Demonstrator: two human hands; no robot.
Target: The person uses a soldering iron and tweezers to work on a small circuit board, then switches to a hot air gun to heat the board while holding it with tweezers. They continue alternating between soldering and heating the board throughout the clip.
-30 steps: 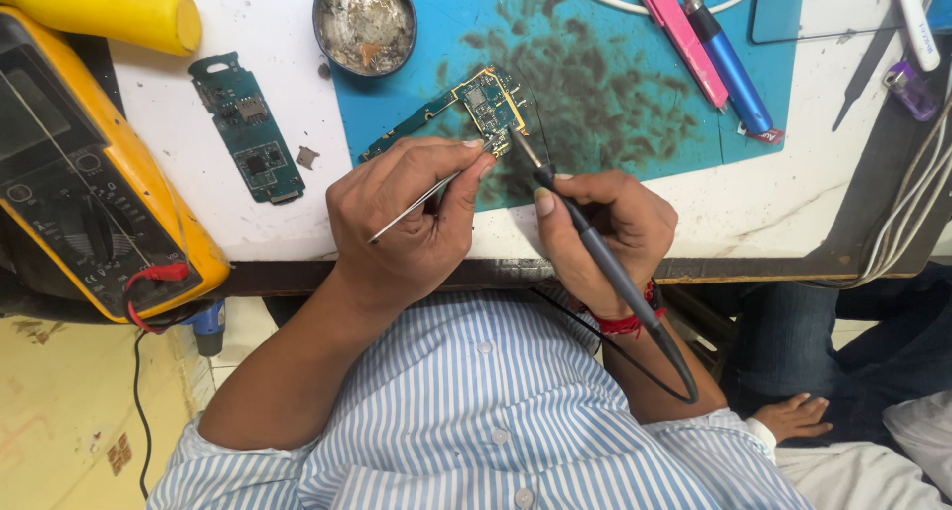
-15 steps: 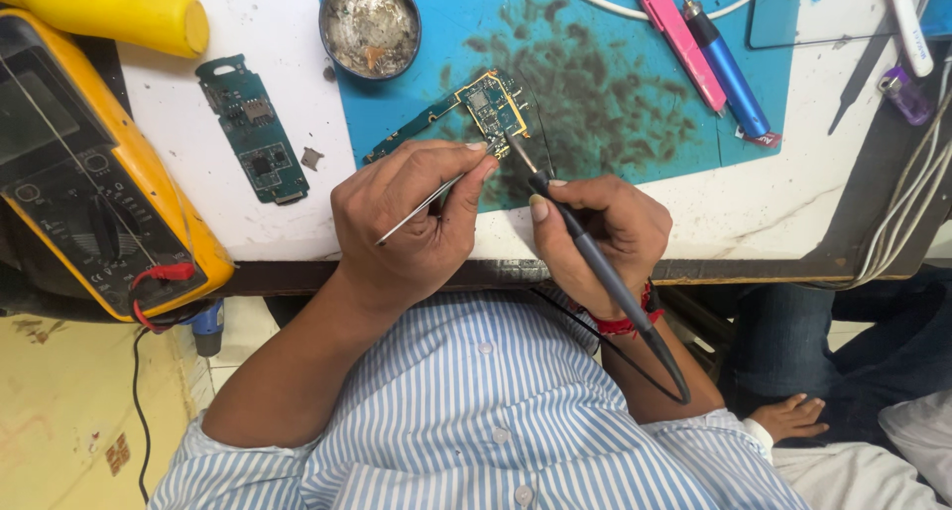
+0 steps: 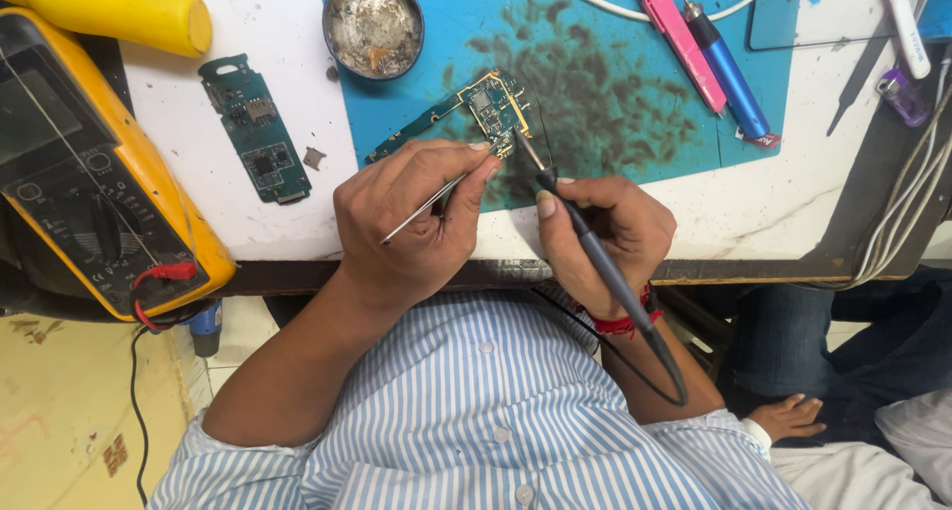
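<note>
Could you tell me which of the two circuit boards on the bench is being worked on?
The gold-edged circuit board on the blue mat, at the soldering iron tip; the other green board lies untouched on the white surface.

We count two circuit boards: one [image 3: 486, 109] at our tweezers' tip, one [image 3: 253, 133] left of our grip; two pens, pink [image 3: 682, 42] and blue [image 3: 729, 69], beyond it.
</note>
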